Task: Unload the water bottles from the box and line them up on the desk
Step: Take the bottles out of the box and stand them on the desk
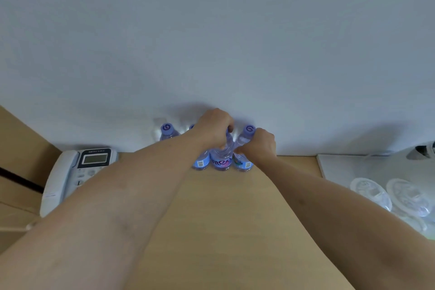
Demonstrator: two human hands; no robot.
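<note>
Head view of the far edge of the desk point(211, 219), where four water bottles stand upright in a row against the white wall point(211, 30). The left hand point(213, 128) reaches over the row, its fingers curled down around the neck of the middle bottle point(222, 158), covering the cap. The right hand point(261, 145) clasps the shoulder of the right-end bottle point(244, 146) from the side, so its purple cap point(249, 129) remains exposed. The grips high on the bottles probably serve to nudge the two into contact and square them with the wall. A further bottle point(201, 161) is partly hidden behind the left forearm; the leftmost bottle point(167, 132) stands slightly apart. A desk telephone point(77, 172) lies at left, a white tray point(334, 167) with upturned glasses point(409, 195) at right. The box is out of view
</note>
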